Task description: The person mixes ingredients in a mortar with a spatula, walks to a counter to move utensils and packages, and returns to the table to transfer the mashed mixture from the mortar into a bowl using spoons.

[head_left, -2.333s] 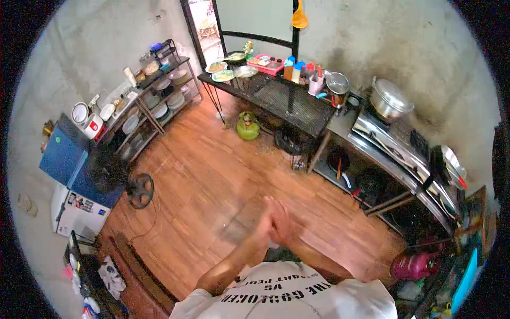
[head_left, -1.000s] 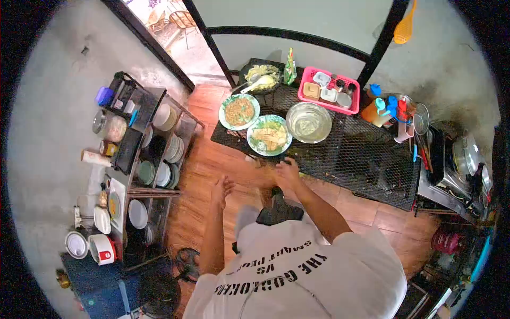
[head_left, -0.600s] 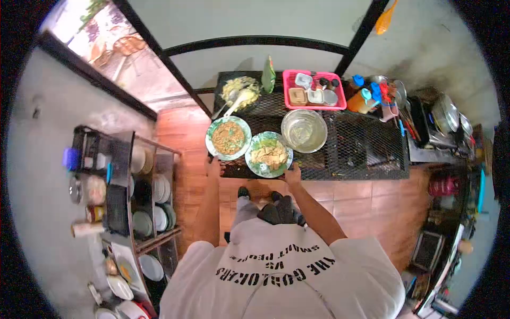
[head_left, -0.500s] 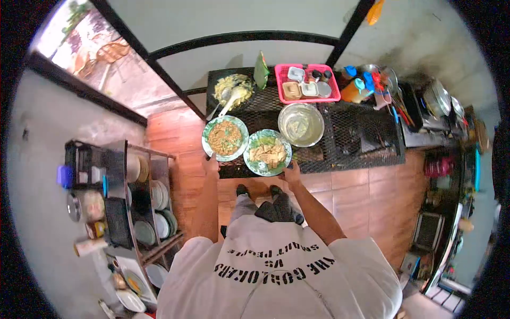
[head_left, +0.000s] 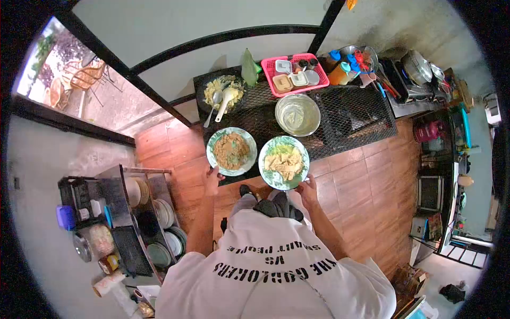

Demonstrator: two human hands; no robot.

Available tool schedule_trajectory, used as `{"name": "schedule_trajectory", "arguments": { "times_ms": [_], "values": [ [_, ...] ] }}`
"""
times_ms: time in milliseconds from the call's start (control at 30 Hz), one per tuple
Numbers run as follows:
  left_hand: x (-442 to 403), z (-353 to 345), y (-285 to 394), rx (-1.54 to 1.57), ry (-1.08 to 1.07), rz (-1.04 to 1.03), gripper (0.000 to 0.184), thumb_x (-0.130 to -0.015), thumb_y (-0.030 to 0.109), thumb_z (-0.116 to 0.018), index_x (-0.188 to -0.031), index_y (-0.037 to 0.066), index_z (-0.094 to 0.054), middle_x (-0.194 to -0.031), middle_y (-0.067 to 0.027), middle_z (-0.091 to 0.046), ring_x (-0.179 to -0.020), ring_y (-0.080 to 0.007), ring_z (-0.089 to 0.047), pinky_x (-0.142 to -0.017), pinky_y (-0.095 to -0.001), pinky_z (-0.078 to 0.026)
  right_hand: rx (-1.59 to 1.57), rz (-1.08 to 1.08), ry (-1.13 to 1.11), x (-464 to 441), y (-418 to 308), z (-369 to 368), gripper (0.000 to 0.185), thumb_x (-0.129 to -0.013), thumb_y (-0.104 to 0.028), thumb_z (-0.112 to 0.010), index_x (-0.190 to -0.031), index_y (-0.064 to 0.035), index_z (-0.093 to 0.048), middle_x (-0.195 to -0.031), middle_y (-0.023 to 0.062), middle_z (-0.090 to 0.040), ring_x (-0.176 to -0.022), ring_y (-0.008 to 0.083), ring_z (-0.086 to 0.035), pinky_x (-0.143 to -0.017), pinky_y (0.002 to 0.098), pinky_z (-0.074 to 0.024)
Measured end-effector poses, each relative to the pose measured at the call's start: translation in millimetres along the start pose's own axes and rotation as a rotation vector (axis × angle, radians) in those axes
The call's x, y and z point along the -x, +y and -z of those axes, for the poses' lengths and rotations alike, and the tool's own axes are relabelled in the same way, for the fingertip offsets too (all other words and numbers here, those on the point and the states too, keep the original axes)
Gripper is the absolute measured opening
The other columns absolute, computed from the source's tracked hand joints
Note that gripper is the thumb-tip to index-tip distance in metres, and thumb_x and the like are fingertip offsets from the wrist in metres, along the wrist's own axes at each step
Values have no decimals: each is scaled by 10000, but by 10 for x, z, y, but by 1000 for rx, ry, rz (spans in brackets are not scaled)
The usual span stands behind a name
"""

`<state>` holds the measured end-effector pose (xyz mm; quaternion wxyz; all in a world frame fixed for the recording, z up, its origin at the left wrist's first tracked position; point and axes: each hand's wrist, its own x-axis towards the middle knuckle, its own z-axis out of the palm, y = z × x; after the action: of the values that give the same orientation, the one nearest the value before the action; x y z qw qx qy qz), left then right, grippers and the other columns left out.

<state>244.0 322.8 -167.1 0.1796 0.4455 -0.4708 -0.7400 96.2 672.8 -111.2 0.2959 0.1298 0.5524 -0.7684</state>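
Note:
My left hand grips the near left rim of a green-and-white plate, its thumb over the edge. Brown crumbly food with green bits lies on that plate. In my right hand is the lower right rim of a second green-patterned plate. Pale, beige chunks and some yellow-green food sit on it. Both plates appear held up at the table's front edge, level and a little apart. Fingers beneath the plates are hidden.
On the black mesh-topped table stand a metal bowl, a pink basket of small containers, and mashed food with a white spoon. A stove with pots is at right. A dish rack stands left.
Both plates have come off the table's front edge towards my body and further apart, held in my hands. The view has turned, shifting the table up and left.

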Motion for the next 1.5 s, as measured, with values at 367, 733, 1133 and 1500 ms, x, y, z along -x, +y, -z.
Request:
{"name": "schedule_trajectory", "arguments": {
  "times_ms": [367,733,1133,1500],
  "values": [
    [792,-1567,92,-40,-424,108,186,-921,104,-582,-1096,42,-576,-792,-30,-628,-592,-86,-573,-514,-239,-531,-69,104,122,252,-519,459,304,-849,32,-520,-1135,-71,-498,-888,102,-669,-689,172,-644,-602,299,-554],
    [586,-3982,-639,-182,-557,110,190,-922,107,-589,-1088,15,-594,-714,3,-575,-590,-67,-533,-510,-246,-508,-63,112,336,-706,-1430,2070,430,-844,8,-553,-1250,-92,-454,-793,49,-619,-662,141,-588,-603,281,-524],
    [-42,-5323,-915,-63,-261,206,380,-911,119,-620,-1259,5,-517,-793,-24,-604,-618,-94,-557,-526,-264,-526,77,92,172,-2478,-2404,2628,394,-860,-14,-577,-1244,-59,-501,-982,95,-643,-745,180,-640,-629,308,-564],
    [-216,-5632,-915,-48,-113,314,194,-922,154,-542,-1049,20,-606,-834,-78,-679,-642,-159,-661,-478,-264,-497,205,103,36,-3200,-2481,2475,312,-891,-26,-579,-1197,2,-530,-997,97,-632,-853,185,-637,-714,349,-594]
  ]
}}
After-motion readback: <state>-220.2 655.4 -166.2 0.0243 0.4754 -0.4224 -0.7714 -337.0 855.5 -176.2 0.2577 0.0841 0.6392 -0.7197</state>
